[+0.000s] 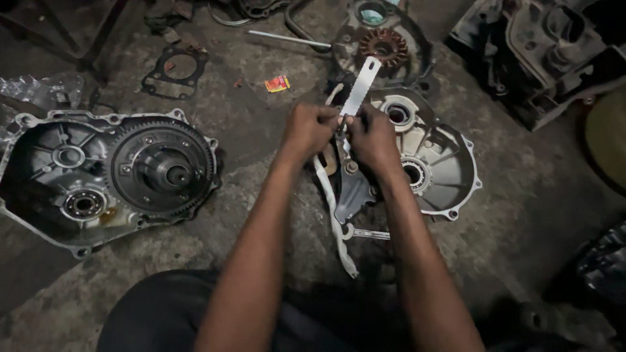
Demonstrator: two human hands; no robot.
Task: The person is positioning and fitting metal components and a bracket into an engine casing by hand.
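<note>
My left hand (310, 130) and my right hand (372, 138) meet over a grey engine case cover (450, 169) on the concrete floor. Both hands pinch a flat bright metal strip (360, 89) that sticks up and away from the fingers. A twisted white cloth strip (334, 218) hangs down from my hands toward my lap. A dark metal bracket (353, 195) lies just under my right hand, partly hidden by it.
A large crankcase half with a toothed gear (162, 168) lies at the left. A black gasket (177, 70), a red wrapper (277, 83), a stator cover (383, 47) and a long rod (287, 39) lie beyond. A dark engine block (541, 52) sits far right.
</note>
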